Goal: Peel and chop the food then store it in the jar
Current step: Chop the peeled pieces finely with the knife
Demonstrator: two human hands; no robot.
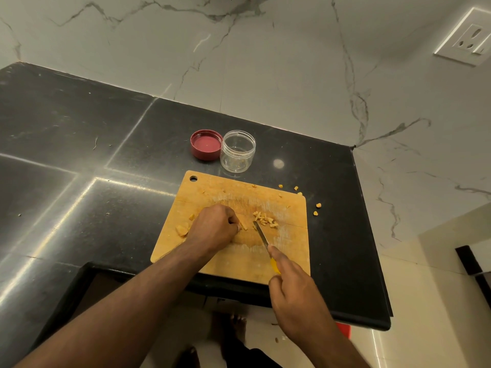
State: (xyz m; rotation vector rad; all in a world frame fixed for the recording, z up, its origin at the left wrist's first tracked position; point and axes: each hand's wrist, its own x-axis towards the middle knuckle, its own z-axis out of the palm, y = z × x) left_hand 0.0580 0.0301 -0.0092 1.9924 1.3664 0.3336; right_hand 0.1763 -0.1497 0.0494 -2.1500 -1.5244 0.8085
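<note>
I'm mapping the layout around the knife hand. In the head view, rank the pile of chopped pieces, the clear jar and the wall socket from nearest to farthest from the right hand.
1. Pile of chopped pieces, on the cutting board just beyond the right hand.
2. Clear jar, on the counter behind the board.
3. Wall socket, high on the right wall.

The left hand [216,226] covers most of the piece it pins, the right hand [289,284] swallows nearly all the knife's yellow handle [274,264], the wall socket [469,35] runs off the right edge, and both forearms leave the bottom.
</note>
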